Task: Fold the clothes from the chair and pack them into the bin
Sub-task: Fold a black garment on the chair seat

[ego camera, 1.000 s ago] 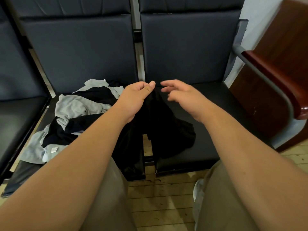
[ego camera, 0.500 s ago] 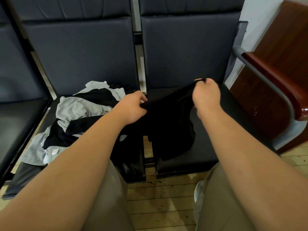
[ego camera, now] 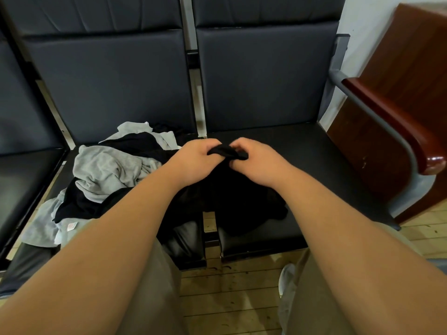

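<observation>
Each grip was closed on the same bunched edge of the black garment [ego camera: 242, 201]: the left hand [ego camera: 193, 160] and the right hand [ego camera: 258, 163] sat close together, fingers curled round the gathered fabric between them. Below the hands the rest of the garment spread loosely over the gap between two dark padded seats, most of it lying on the right-hand seat [ego camera: 321, 160]. Just to the left, on the neighbouring seat, lay a rumpled pile of grey and black clothes [ego camera: 106, 170]. A reddish wooden armrest [ego camera: 391, 126] bounded the right-hand seat, above a plank floor [ego camera: 229, 298].
</observation>
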The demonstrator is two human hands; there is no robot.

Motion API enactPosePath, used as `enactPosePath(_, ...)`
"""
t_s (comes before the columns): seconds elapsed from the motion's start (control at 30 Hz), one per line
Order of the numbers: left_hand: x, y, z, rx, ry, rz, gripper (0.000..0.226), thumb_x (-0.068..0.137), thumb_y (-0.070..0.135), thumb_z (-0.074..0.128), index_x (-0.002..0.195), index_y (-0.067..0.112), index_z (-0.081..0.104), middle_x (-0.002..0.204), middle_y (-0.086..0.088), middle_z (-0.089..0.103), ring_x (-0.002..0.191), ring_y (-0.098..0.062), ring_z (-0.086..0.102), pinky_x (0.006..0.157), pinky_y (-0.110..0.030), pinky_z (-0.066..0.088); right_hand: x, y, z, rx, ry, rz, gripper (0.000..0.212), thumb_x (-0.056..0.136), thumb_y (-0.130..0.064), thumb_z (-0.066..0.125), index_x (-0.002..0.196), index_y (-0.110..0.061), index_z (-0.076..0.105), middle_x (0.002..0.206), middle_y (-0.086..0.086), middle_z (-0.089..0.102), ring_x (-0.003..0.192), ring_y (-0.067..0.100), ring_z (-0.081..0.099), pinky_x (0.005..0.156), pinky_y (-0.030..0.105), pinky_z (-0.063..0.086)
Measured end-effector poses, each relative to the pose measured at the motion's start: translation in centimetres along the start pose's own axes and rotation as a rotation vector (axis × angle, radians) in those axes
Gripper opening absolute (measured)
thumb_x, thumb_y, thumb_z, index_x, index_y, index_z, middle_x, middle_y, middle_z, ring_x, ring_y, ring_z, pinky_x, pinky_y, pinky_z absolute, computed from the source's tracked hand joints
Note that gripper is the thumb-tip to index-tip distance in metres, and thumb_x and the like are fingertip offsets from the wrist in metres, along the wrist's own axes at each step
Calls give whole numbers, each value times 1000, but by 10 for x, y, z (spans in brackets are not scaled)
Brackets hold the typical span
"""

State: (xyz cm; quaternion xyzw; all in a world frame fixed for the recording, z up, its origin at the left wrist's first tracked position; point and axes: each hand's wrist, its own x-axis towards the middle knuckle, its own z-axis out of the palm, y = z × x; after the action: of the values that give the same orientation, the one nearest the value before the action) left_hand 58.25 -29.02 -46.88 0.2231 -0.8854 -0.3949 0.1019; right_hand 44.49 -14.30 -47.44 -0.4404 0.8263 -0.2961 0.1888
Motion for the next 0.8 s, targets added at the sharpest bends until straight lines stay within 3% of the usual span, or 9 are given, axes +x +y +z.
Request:
enactPosePath(0.03, 0, 2, -1, 11, 31, -18, 16, 102, 27, 60, 93, 32, 73, 88, 8, 71, 81, -5, 67, 72, -24, 49, 0, -1, -2, 16, 32, 27, 15, 97, -37, 68, 112, -37, 71, 109, -9, 71, 103, 15, 69, 85, 33, 55)
enactPosePath(0.1, 0, 3, -4, 85, 109, -54, 17, 102, 26, 56, 98, 34, 71, 88, 9, 70, 77, -10, 68, 66, -26, 53, 2, 0, -9, 32, 92, 85, 16, 103, -38, 60, 97, -33, 73, 90, -9, 72, 85, 11, 69, 70, 31, 53)
enactPosePath(0.3, 2, -9, -13, 363, 274, -169, 16, 93, 17, 55, 102, 23, 67, 84, 4, 63, 75, -14, 60, 67, -36, 53, 7, 14, -24, 54, 378, 245, 26, 102, -23, 46, 84, -18, 64, 89, 0, 63, 80, 17, 60, 57, 29, 41)
enactPosePath(0.4, 5, -10, -18, 226, 329, -196, 10, 94, 20, 60, 98, 22, 69, 85, 2, 67, 77, -13, 63, 64, -28, 49, 11, 22, -37, 261, 430, 415, 23, 102, -16, 41, 91, -11, 60, 96, 7, 61, 88, 27, 65, 70, 43, 59)
enactPosePath(0.47, 7, -10, -19, 47, 345, -197, 6, 94, 27, 66, 98, 23, 70, 87, 3, 72, 82, -14, 68, 69, -27, 52, 12, 27, -39, 302, 374, 509, 26, 102, -17, 42, 111, -4, 63, 108, 10, 62, 103, 36, 66, 87, 49, 60)
enactPosePath(0.53, 6, -8, -20, -179, 315, -172, 7, 95, 34, 72, 99, 29, 71, 90, 8, 75, 88, -13, 72, 81, -34, 58, 7, 26, -33, 108, 231, 508, 49, 100, -34, 51, 138, -5, 54, 127, 14, 58, 117, 38, 60, 95, 44, 54)
enactPosePath(0.67, 0, 1, -14, -391, 138, -57, 5, 99, 33, 74, 99, 29, 76, 92, 4, 78, 88, -16, 75, 85, -40, 60, -6, 13, -15, 45, -55, 185, 107, 83, -60, 79, 167, -39, 16, 169, 5, 26, 153, 28, 33, 121, 45, 36)
enactPosePath(0.73, -2, 6, -10, -391, 75, -22, 7, 101, 32, 72, 102, 28, 78, 99, -2, 79, 92, -19, 75, 88, -41, 61, -8, 5, -10, 204, -160, 53, 108, 83, -52, 85, 166, -47, 18, 168, -5, 32, 149, 14, 40, 115, 34, 38)
enactPosePath(0.8, -3, 9, -8, -349, 58, -12, 12, 100, 37, 72, 96, 27, 79, 92, -3, 77, 83, -16, 71, 80, -39, 59, -9, 0, -6, 343, -143, -13, 81, 88, -43, 84, 156, -47, 40, 146, -11, 60, 126, 4, 62, 104, 30, 49)
